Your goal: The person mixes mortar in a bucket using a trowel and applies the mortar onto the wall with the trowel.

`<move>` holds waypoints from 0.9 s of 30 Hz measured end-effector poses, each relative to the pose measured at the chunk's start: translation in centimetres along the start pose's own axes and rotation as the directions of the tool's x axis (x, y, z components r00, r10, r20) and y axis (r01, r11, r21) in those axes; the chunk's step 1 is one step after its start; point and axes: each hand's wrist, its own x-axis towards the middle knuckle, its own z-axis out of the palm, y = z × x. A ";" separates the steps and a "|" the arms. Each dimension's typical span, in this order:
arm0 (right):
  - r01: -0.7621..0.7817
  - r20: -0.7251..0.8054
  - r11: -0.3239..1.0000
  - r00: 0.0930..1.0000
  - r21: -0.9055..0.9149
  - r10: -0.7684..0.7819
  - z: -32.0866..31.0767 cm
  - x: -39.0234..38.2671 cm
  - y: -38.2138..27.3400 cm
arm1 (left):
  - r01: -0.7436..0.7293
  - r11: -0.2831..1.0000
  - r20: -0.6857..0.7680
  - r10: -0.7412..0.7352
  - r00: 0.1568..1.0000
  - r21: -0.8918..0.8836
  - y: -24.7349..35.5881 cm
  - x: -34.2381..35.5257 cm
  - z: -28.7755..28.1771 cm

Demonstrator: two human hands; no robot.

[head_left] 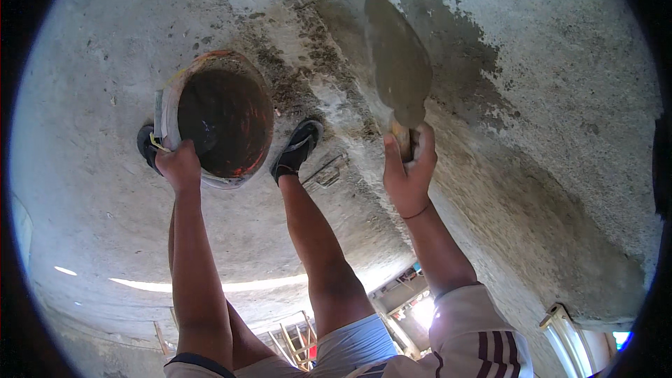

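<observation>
My left hand (180, 166) is closed at the near left rim of a round bucket (168, 108), beside a bit of yellowish cord or handle. Dark grey wet mortar (220, 115) lies inside the bucket, and the bucket's wall shows orange streaks. On the right, my right hand (411, 175) is wrapped round the wooden handle of a trowel (397, 56). The leaf-shaped blade is coated with grey mortar and points away from me. Behind the blade, a damp dark patch (458, 45) spreads over the rough concrete wall. I cannot tell whether the blade touches the wall.
My feet in dark sandals (299, 143) stand on either side of the bucket. Crumbs of mortar (294, 77) litter the base of the wall. A thin metal piece (327, 170) lies by my foot. Behind me are a wooden frame (297, 343) and a pale upright object (570, 336).
</observation>
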 end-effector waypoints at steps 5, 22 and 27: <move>-0.012 -0.045 1.000 0.999 -0.018 0.011 0.6 1.4 0.4 | 0.051 0.998 -0.014 -0.051 0.999 -0.032 0.8 -0.5 -0.1; 0.136 0.719 0.944 0.683 -0.299 0.129 19.9 -4.2 1.6 | -0.016 0.990 0.060 0.024 0.998 -0.139 2.4 -1.0 -0.9; 0.273 0.696 0.916 0.718 -0.293 0.009 24.1 -2.3 0.4 | -0.024 0.998 0.072 0.028 0.997 -0.056 1.5 -0.6 -1.0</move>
